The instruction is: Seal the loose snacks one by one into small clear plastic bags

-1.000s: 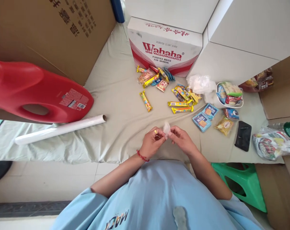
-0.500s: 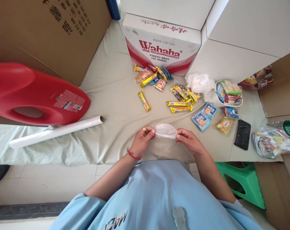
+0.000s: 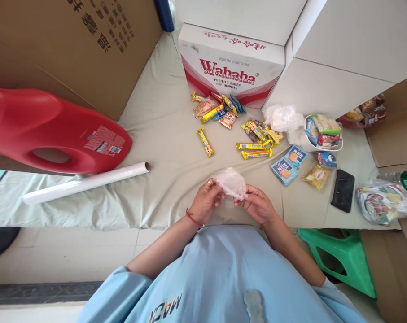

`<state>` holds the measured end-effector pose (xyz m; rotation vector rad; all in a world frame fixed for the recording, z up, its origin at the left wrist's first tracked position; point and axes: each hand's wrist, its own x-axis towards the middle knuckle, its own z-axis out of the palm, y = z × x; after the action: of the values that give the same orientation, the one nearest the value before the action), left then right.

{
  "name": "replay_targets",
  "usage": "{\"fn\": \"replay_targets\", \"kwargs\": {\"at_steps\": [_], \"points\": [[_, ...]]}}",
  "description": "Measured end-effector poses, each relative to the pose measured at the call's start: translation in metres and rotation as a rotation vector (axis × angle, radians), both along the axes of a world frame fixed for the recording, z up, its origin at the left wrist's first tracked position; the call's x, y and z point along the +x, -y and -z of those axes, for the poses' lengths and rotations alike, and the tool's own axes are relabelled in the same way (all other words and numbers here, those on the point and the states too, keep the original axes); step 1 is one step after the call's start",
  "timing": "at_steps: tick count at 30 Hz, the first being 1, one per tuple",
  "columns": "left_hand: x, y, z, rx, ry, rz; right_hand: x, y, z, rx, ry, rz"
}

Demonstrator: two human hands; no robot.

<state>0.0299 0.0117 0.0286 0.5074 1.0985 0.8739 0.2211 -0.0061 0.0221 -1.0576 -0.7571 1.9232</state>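
A thin, clear plastic bag is stretched between my two hands, just above the front of the cloth-covered table. My left hand pinches its left edge between thumb and fingers. On the other side, my right hand grips the lower right edge. Beyond the bag lies a single yellow snack stick. A pile of yellow-wrapped snack sticks rests farther right, and blue snack packets lie to the right of my right hand.
Mixed snacks lie before a Wahaha carton. At right are crumpled plastic bags, a white basket of snacks and a black phone. A red jug and a white roll lie left; a green stool stands below.
My hands have come closer together and the bag has gone from a flat, taut strip to a fuller, rounded shape. The right hand has moved left and slightly lower.
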Motion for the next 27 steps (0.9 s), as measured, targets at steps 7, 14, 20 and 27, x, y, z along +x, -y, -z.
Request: {"fn": "replay_targets", "kwargs": {"at_steps": [7, 14, 20, 27], "points": [[-0.010, -0.006, 0.008, 0.165, -0.207, -0.072, 0.018, -0.001, 0.005, 0.092, 0.424, 0.084], [-0.004, 0.005, 0.002, 0.458, -0.580, -0.033, 0.008, -0.007, -0.018, 0.378, 0.710, 0.078], [-0.014, -0.002, 0.008, 0.396, -0.516, -0.115, 0.001, -0.013, -0.011, 0.253, 0.586, 0.111], [-0.018, -0.008, 0.025, 0.204, -0.489, -0.272, 0.001, 0.004, -0.002, 0.454, 0.730, 0.176]]}}
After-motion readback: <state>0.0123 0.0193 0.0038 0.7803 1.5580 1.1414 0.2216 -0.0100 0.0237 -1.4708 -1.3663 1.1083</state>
